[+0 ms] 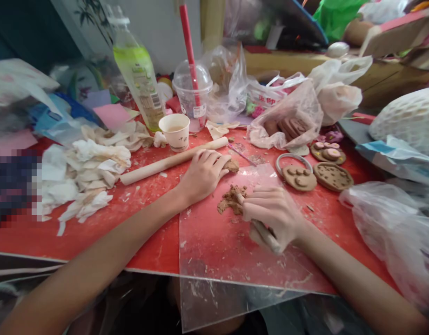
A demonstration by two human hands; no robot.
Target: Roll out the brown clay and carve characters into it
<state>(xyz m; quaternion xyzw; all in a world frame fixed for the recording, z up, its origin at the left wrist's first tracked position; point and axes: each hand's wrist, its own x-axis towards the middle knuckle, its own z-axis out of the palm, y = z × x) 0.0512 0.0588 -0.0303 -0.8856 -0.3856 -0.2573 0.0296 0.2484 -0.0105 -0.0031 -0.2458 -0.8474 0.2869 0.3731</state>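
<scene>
My right hand (272,211) is closed around a pale, clay-smeared stick (266,236). The stick's far end meets a crumbly patch of brown clay (228,201) on a clear plastic sheet (214,260). To the left, my left hand (204,174) curls its fingers over a lump of brown clay (232,165), which pokes out past the fingertips. Just behind that hand lies a long wooden rolling pin (172,161). Right of the sheet are a round clay disc with raised bumps (300,178), a ring (291,158) and a second textured disc (333,176).
Crumpled tissues (85,172) cover the left side. A paper cup (174,135), a green-labelled bottle (139,74) and a domed plastic cup with a red straw (190,93) stand behind. Bagged clay (291,125) and plastic bags (396,228) lie right. The sheet overhangs the red table's (144,242) front edge.
</scene>
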